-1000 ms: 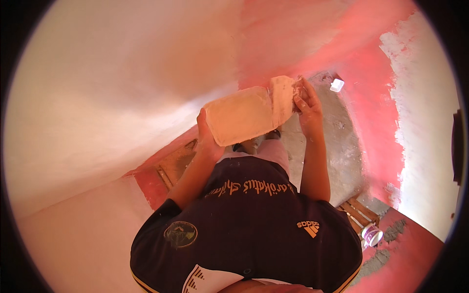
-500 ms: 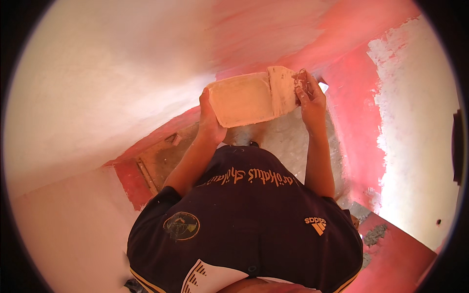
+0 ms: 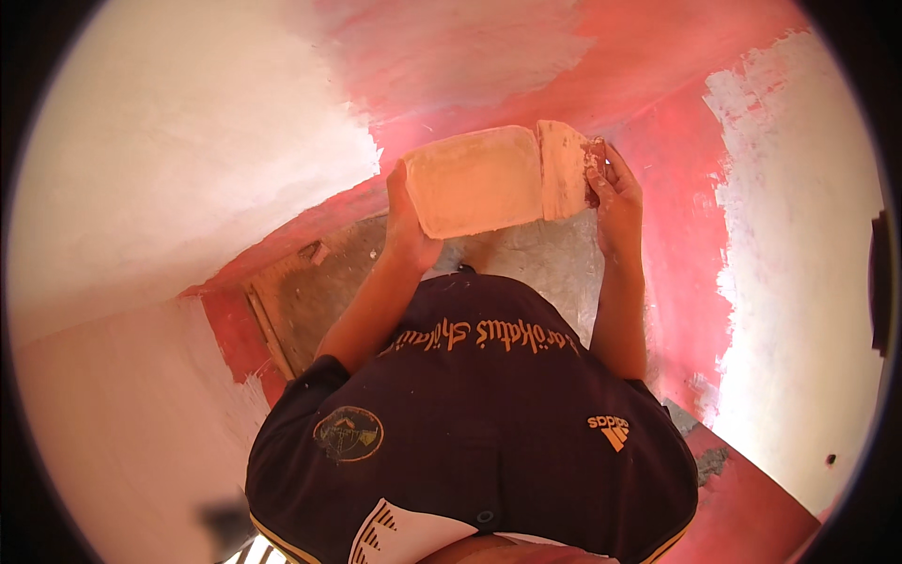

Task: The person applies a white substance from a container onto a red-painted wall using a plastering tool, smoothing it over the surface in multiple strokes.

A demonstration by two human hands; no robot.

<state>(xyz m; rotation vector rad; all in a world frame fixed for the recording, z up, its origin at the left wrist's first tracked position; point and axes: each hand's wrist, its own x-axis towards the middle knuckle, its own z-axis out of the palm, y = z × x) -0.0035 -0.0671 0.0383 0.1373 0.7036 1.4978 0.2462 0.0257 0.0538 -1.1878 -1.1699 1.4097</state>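
My left hand (image 3: 411,221) grips the left end of a pale, putty-coated rectangular board (image 3: 470,181), held out in front of my chest. My right hand (image 3: 615,202) is closed on a putty-caked scraper (image 3: 564,169), whose wide pale blade lies against the right end of the board. Crusted putty and darker red patches show near my right fingers.
Walls with white coating (image 3: 169,141) and rough-edged pink paint (image 3: 681,282) surround me. Below are a dusty floor (image 3: 329,282), a long wooden strip (image 3: 268,334) by the left wall and a pink ledge (image 3: 752,498) with grey patches at lower right.
Both my hands have moved upward in the picture, with the board and scraper. The view has shifted, bringing more pink upper wall in and moving the floor items.
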